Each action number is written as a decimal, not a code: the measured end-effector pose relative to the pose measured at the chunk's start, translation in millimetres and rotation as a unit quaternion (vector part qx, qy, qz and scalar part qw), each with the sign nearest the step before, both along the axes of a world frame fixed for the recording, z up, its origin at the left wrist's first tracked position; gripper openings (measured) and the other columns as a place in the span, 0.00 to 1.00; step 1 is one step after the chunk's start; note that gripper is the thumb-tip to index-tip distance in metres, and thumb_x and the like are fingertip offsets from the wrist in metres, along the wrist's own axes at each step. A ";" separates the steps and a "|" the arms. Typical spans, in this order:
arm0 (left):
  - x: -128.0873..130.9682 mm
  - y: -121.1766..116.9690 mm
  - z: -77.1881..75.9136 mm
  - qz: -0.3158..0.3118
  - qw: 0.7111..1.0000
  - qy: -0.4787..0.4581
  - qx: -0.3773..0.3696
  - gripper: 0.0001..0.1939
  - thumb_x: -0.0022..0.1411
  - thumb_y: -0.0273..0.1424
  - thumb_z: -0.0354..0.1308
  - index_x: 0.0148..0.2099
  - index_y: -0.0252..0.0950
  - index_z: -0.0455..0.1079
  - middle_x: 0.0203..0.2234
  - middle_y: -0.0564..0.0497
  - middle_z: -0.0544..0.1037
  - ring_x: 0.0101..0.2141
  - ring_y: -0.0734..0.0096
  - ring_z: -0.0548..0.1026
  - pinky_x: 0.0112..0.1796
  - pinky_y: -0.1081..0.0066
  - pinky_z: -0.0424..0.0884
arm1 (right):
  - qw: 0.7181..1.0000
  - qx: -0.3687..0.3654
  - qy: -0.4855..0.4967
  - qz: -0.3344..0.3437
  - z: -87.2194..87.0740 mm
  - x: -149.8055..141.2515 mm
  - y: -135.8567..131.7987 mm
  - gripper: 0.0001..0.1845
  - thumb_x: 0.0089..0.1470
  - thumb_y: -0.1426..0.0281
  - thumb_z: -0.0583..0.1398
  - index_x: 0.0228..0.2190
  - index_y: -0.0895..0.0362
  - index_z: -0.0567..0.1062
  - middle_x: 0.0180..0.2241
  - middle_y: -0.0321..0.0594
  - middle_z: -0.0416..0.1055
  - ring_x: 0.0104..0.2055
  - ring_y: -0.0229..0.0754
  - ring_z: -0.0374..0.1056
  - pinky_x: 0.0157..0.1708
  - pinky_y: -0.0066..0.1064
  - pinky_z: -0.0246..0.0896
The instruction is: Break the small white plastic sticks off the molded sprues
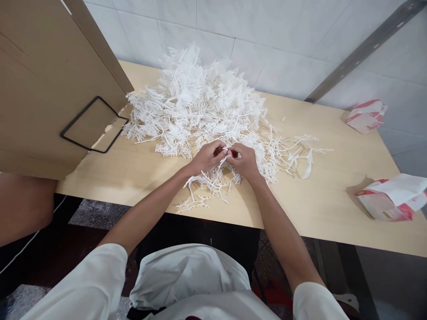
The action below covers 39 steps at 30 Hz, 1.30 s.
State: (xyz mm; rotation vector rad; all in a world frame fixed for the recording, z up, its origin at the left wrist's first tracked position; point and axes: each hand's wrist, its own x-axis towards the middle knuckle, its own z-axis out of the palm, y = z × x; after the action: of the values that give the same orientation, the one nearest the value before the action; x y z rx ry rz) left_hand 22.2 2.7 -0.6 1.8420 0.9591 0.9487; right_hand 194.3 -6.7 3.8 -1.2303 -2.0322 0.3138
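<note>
A big heap of white, thin, branching pieces that look like plastic twigs covers the middle of the table. At its near edge, my left hand pinches a small white branching strand between thumb and fingertips. My right hand is closed on the same strand, its fingertips almost touching the left ones. Fingers partly hide the held piece. Loose branching sprigs lie below my left hand, and longer ones spread out to the right of the heap.
A large cardboard box and a bent black wire frame stand at the left end of the wooden table. Two red-and-white paper packets sit at the right. Behind is a tiled wall. Someone's bare limb shows at far left.
</note>
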 end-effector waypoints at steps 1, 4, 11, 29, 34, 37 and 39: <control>-0.6 -0.3 1.2 -0.008 1.000 -0.015 -0.007 0.12 0.63 0.40 0.53 0.35 0.35 0.64 0.25 0.56 0.66 0.25 0.78 0.61 0.28 0.75 0.58 | 1.000 -0.002 0.007 0.005 0.7 0.0 -0.4 0.07 0.49 0.71 0.56 0.23 0.54 0.73 0.23 0.36 0.70 0.26 0.38 0.62 0.30 0.31 0.57; -1.7 -2.5 4.1 -0.021 0.997 -0.065 -0.044 0.14 0.62 0.43 0.55 0.35 0.36 0.64 0.24 0.56 0.65 0.25 0.78 0.62 0.27 0.75 0.58 | 0.999 -0.008 0.034 0.011 2.6 -0.9 -1.6 0.08 0.50 0.71 0.55 0.23 0.54 0.73 0.22 0.36 0.69 0.26 0.38 0.62 0.30 0.31 0.57; 0.5 -2.6 5.0 -0.015 0.984 -0.146 -0.104 0.20 0.58 0.48 0.61 0.36 0.35 0.66 0.26 0.55 0.68 0.25 0.78 0.66 0.27 0.76 0.62 | 0.996 -0.040 0.078 -0.035 4.2 -1.4 -1.4 0.11 0.55 0.68 0.55 0.25 0.55 0.74 0.24 0.36 0.71 0.26 0.37 0.63 0.30 0.30 0.59; -3.5 2.4 5.8 0.005 0.998 -0.058 0.020 0.24 0.59 0.53 0.57 0.34 0.36 0.74 0.27 0.51 0.74 0.27 0.74 0.67 0.30 0.72 0.61 | 0.998 -0.017 0.059 0.007 4.5 1.1 -2.5 0.19 0.58 0.54 0.57 0.30 0.54 0.78 0.29 0.39 0.76 0.31 0.41 0.69 0.35 0.35 0.65; -4.5 1.7 3.6 0.007 0.999 -0.029 0.018 0.20 0.62 0.49 0.55 0.34 0.35 0.72 0.24 0.53 0.71 0.26 0.75 0.63 0.28 0.73 0.58 | 0.999 -0.019 0.008 0.038 2.4 6.6 1.0 0.15 0.60 0.60 0.55 0.29 0.53 0.77 0.28 0.38 0.76 0.31 0.41 0.69 0.35 0.33 0.62; -5.0 1.2 1.7 0.003 0.999 0.012 0.053 0.14 0.63 0.41 0.54 0.35 0.35 0.72 0.27 0.52 0.73 0.27 0.74 0.65 0.30 0.73 0.59 | 1.000 -0.005 -0.019 0.022 0.2 6.4 2.3 0.09 0.53 0.66 0.57 0.25 0.54 0.75 0.25 0.37 0.73 0.29 0.39 0.66 0.32 0.32 0.60; -5.6 0.7 1.3 -0.007 0.996 0.037 0.085 0.10 0.62 0.37 0.55 0.36 0.36 0.72 0.29 0.51 0.74 0.28 0.73 0.67 0.31 0.72 0.61 | 1.000 0.001 -0.025 0.004 -0.2 5.0 1.8 0.06 0.48 0.70 0.58 0.21 0.54 0.73 0.22 0.36 0.70 0.26 0.38 0.64 0.30 0.31 0.57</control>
State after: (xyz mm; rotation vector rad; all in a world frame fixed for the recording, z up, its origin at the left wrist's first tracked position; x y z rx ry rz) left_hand 16.5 3.4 0.7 2.0366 0.9330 0.9858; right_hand 199.3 -4.9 3.5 -1.2398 -2.0802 0.2886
